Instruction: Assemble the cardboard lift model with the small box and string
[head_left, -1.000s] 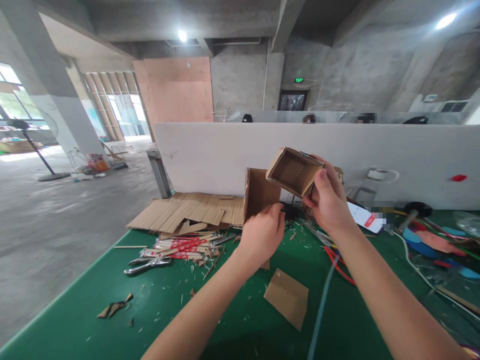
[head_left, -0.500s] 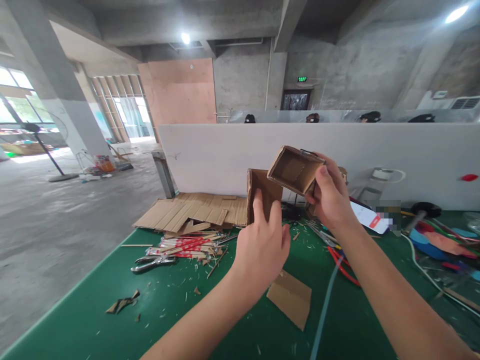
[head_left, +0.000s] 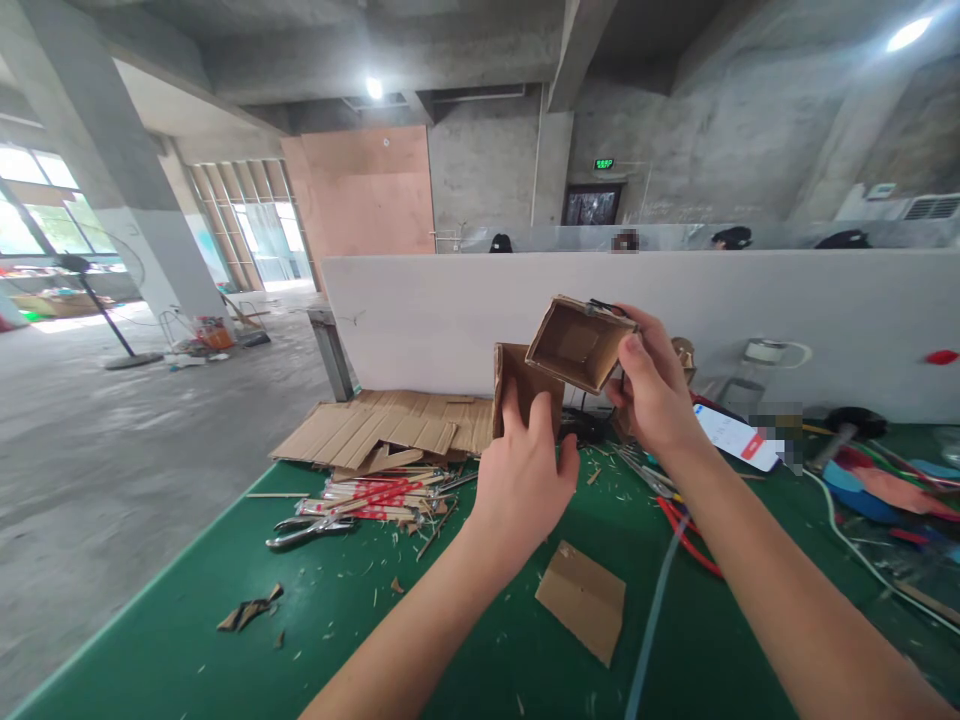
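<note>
My right hand [head_left: 664,395] is closed around the side of a small cardboard box [head_left: 577,345], raised above the table with its open side tilted toward me. A thin black strip or cord runs along its top edge. Lower and behind it stands another cardboard box [head_left: 512,362], open toward me and partly covered by the first. Into that opening reaches my left hand [head_left: 517,480], fingers apart and stretched forward; their tips are at its inner surface. A loose piece of cardboard [head_left: 583,600] lies on the green table [head_left: 450,650] below my hands.
Flat corrugated cardboard [head_left: 375,425] lies at the back left, beside red-and-white wrapped sticks [head_left: 382,492] and metal pliers [head_left: 311,528]. Torn scraps [head_left: 251,608] are nearer. Red-handled pliers [head_left: 686,530], a phone [head_left: 739,437] and cables lie right. A white partition [head_left: 420,320] stands behind.
The small box in my right hand has shifted slightly left and turned to face me more. My left fingers remain at the other box, slightly lower inside it.
</note>
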